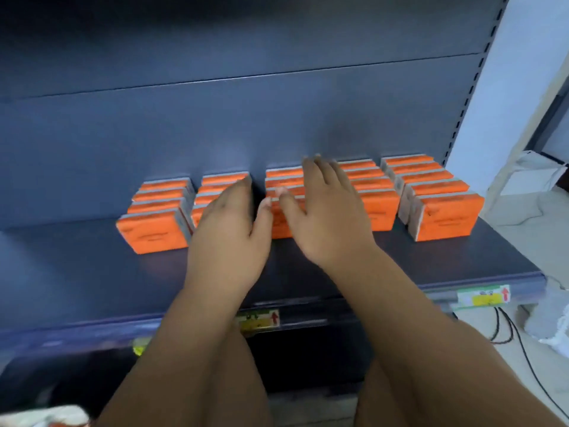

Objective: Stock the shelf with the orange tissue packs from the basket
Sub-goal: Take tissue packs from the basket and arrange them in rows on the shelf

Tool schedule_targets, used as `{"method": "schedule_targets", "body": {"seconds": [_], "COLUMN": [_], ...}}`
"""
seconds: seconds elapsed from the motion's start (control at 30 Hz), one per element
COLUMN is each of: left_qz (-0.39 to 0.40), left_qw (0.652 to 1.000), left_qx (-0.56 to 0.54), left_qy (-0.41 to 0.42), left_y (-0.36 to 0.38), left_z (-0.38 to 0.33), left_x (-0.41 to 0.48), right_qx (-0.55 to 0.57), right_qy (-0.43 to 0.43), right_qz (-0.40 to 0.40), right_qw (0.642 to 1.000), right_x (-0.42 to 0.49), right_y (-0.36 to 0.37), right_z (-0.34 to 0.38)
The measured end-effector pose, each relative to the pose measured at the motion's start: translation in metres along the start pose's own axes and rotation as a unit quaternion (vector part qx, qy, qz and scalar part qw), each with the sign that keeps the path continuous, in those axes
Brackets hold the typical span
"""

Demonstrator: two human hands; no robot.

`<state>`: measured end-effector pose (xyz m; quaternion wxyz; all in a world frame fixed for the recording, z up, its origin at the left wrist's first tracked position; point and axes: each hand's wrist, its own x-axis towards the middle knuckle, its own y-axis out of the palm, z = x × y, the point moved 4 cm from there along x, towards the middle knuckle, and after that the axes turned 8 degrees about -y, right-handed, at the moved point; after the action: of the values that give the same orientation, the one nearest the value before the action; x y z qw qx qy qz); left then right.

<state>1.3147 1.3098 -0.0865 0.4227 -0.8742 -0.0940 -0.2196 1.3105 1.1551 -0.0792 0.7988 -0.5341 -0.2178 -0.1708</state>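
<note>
Head camera shows orange tissue packs [152, 231] with pale grey edges and blurred dark print, standing in five front-to-back rows on the dark shelf [92, 282]. Left hand [229, 229] and right hand [329, 208] reach over the middle rows, fingers straight, gripping nothing.

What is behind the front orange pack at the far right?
More orange packs in a row, reaching the dark back panel. Only their tops show; their fronts are covered.
</note>
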Motion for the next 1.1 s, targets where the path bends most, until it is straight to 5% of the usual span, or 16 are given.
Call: {"method": "schedule_targets", "body": {"seconds": [0.23,0.57,1.1], "left_qz": [-0.116,-0.145,-0.06], "left_qw": [0.965,0.869,0.788], "left_qx": [0.179,0.296,0.257], "left_qy": [-0.151,-0.369,-0.556], "left_y": [-0.106,-0.224,-0.201], "left_z": [0.131,0.263,0.366], "left_x": [-0.072,-0.241,-0.34], "right_qx": [0.093,0.185,0.085], "right_qy": [-0.163,-0.392,-0.384], "right_qz": [0.072,0.197,0.475], "right_qw": [0.98,0.879,0.787], "right_x": [-0.025,-0.146,-0.221], "right_y": [0.053,0.129,0.28], "right_z": [0.148,0.347,0.413]}}
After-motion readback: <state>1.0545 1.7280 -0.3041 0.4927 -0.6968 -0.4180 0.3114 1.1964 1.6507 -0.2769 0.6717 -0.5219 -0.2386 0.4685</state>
